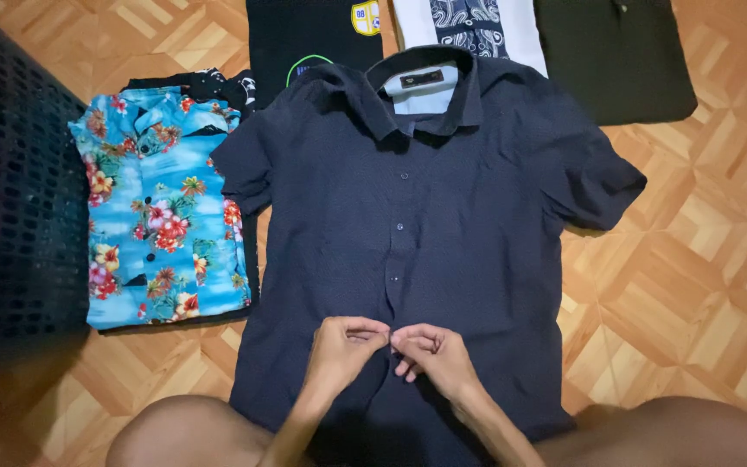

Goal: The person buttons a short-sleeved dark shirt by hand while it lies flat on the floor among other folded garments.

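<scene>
a dark navy short-sleeved shirt (425, 225) is lying face up and spread flat on the wooden parquet floor (693, 285), collar pointing away from the person and sleeves reaching out to both sides. its buttoned front placket is running down the middle toward the hands. the left hand (343, 346) and the right hand (434, 353) are meeting at the lower part of that placket, fingertips touching each other, both sets of fingers curling in and pinching the fabric edges there. the person's bare knees are showing at the bottom edge, either side of the shirt's hem.

just beside the shirt, on the left, a folded blue floral shirt (162, 216) is sitting on top of a dark garment, its edge slightly tucking under the navy sleeve. further left, a black plastic basket (10, 190) with a grid wall is standing. beyond the collar, a black shirt with a badge (304, 39), a white garment with a patterned panel (473, 26) and a folded dark garment (616, 56) are lying in a row.
</scene>
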